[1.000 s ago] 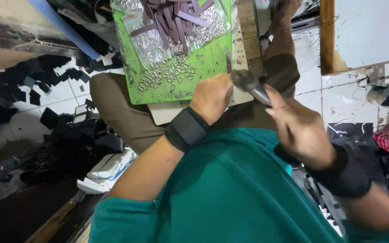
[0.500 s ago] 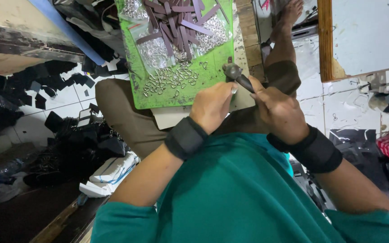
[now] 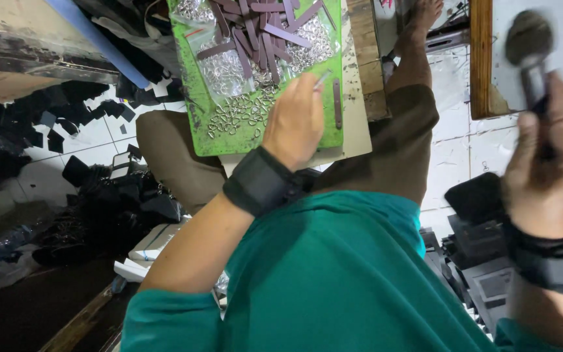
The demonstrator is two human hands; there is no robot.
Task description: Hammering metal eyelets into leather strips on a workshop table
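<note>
A green board (image 3: 330, 133) lies across my lap, covered with several purple strips (image 3: 255, 32), a heap of small metal rings (image 3: 236, 114) and clear bags of rings. My left hand (image 3: 294, 120) rests on the board's lower right part and pinches a thin grey strip piece (image 3: 322, 78) with its fingertips. One purple strip (image 3: 337, 103) lies just right of that hand. My right hand (image 3: 548, 176) is raised at the right, closed around the dark handle of a hammer (image 3: 528, 39) whose round head is blurred. Both wrists wear black bands.
A wooden plank (image 3: 366, 58) sits under the board's right edge. Black scraps (image 3: 79, 130) litter the white tiled floor at left, with dark bags (image 3: 125, 208) nearer me. A wood-framed white panel (image 3: 480, 65) stands at the right, dark boxes (image 3: 483, 254) below it.
My right hand has swung the hammer up and away to the right, off the board. My left hand stays on the board holding the piece.
</note>
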